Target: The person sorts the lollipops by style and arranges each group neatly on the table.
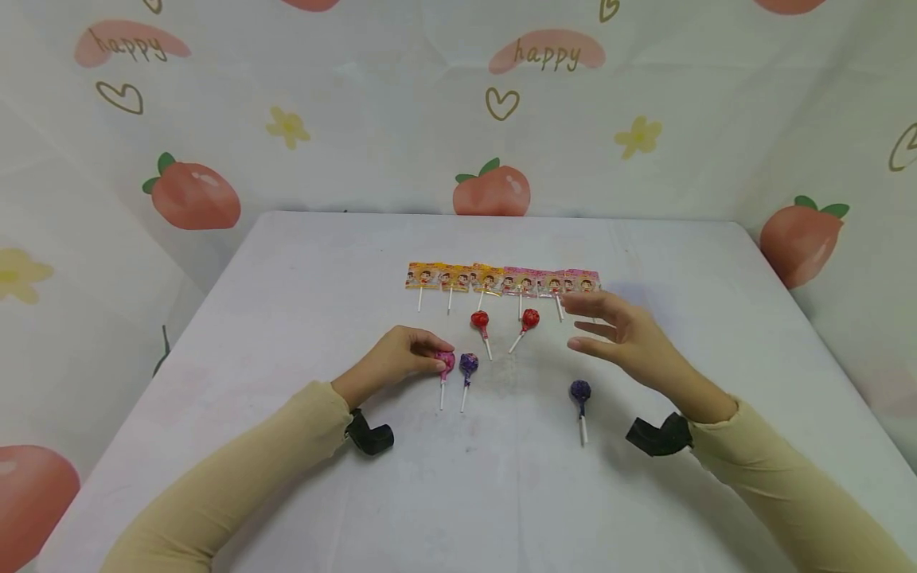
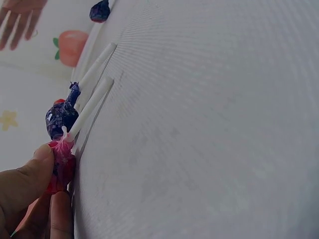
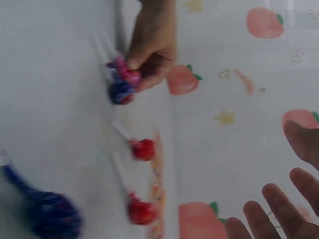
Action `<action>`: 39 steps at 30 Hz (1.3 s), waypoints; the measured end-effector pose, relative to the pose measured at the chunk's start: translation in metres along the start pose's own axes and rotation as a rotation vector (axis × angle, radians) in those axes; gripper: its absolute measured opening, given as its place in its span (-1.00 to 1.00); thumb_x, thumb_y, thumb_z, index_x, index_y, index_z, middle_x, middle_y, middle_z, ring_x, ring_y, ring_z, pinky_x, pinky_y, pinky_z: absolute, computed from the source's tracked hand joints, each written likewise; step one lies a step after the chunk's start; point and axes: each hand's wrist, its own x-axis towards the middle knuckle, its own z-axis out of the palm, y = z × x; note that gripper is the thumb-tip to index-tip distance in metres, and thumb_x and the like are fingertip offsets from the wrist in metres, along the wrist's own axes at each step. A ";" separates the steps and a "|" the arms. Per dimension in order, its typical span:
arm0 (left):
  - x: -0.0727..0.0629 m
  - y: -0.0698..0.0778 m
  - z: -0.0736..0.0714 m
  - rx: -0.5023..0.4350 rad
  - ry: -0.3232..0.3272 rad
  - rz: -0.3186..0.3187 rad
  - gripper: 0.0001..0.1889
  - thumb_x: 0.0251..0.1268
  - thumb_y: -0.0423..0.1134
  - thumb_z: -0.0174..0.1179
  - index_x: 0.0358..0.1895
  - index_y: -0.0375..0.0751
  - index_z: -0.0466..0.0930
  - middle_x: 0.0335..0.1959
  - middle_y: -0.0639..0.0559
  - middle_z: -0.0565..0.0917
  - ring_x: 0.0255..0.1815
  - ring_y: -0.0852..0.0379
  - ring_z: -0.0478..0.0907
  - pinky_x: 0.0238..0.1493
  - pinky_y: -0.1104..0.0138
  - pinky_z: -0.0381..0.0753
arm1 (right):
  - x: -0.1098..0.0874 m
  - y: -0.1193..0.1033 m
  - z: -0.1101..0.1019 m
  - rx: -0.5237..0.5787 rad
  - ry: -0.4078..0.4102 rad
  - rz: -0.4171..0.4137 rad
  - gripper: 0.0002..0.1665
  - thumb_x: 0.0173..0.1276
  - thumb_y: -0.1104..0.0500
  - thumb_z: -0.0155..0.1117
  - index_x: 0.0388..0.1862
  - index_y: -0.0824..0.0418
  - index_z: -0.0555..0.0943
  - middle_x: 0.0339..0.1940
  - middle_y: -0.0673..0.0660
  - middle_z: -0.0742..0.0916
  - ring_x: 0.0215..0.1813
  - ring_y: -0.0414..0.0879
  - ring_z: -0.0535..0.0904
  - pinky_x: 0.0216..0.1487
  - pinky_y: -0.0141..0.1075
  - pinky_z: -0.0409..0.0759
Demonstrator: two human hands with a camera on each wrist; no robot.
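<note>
My left hand (image 1: 403, 360) pinches a pink-wrapped lollipop (image 1: 446, 362) by its candy end, its white stick pointing toward me on the table. Right beside it lies a purple-wrapped lollipop (image 1: 469, 364). In the left wrist view, thumb and fingers grip the pink wrapper (image 2: 63, 167). My right hand (image 1: 630, 338) hovers above the table with its fingers spread, holding nothing. A dark purple lollipop (image 1: 580, 391) lies below that hand, nearer to me. Two red lollipops (image 1: 480, 320) (image 1: 530, 319) lie between the hands, a little farther back.
Behind the red ones runs a row of flat-packed lollipops, yellow packets (image 1: 424, 275) on the left and pink packets (image 1: 520, 281) on the right. They lie on a white-covered table (image 1: 344, 270). A printed fabric backdrop (image 1: 387, 103) rises behind the far edge.
</note>
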 end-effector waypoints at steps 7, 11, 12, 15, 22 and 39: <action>0.000 -0.001 0.000 0.004 0.003 0.011 -0.73 0.12 -0.29 0.40 -0.06 -0.15 0.74 -0.18 0.02 0.75 -0.22 0.25 0.58 -0.11 0.36 0.52 | -0.015 0.027 0.009 -0.074 -0.130 0.107 -0.34 0.26 0.23 0.38 0.31 0.36 0.41 0.35 0.30 0.49 0.33 0.23 0.42 0.23 -0.08 0.45; 0.001 -0.001 0.000 0.001 0.001 0.007 -0.73 0.13 -0.29 0.40 -0.06 -0.15 0.74 -0.18 0.02 0.75 -0.22 0.25 0.58 -0.11 0.36 0.52 | -0.024 0.037 0.009 -0.092 -0.185 0.175 -0.35 0.29 0.20 0.35 0.31 0.37 0.41 0.34 0.32 0.50 0.32 0.28 0.41 0.23 0.05 0.44; 0.001 -0.001 0.000 0.001 0.002 0.005 -0.73 0.13 -0.29 0.40 -0.07 -0.14 0.75 -0.17 0.02 0.75 -0.21 0.25 0.58 -0.10 0.36 0.52 | -0.027 0.038 0.009 -0.096 -0.191 0.194 -0.36 0.29 0.19 0.35 0.31 0.36 0.42 0.32 0.32 0.51 0.32 0.27 0.42 0.22 0.06 0.45; 0.000 0.000 0.001 0.003 0.003 0.002 -0.73 0.13 -0.29 0.40 -0.07 -0.14 0.75 -0.17 0.03 0.75 -0.20 0.24 0.58 -0.09 0.35 0.52 | -0.032 0.042 0.009 -0.095 -0.206 0.245 -0.38 0.29 0.18 0.35 0.29 0.34 0.45 0.28 0.32 0.54 0.27 0.26 0.47 0.20 0.03 0.48; -0.001 0.000 0.000 -0.013 0.004 -0.004 -0.74 0.13 -0.31 0.39 -0.07 -0.14 0.75 -0.17 0.02 0.75 -0.20 0.23 0.57 -0.09 0.36 0.51 | -0.036 0.047 0.008 -0.152 -0.234 0.293 -0.46 0.25 0.20 0.38 0.20 0.31 0.54 0.17 0.27 0.63 0.12 0.14 0.57 0.15 -0.04 0.53; -0.001 -0.001 0.001 -0.018 0.007 -0.009 -0.74 0.13 -0.30 0.40 -0.07 -0.13 0.75 -0.15 0.03 0.75 -0.18 0.22 0.56 -0.09 0.37 0.50 | -0.035 0.047 0.012 -0.210 -0.262 0.312 -0.59 0.23 0.22 0.40 0.05 0.31 0.63 -0.04 0.15 0.71 -0.08 -0.13 0.60 0.01 -0.25 0.59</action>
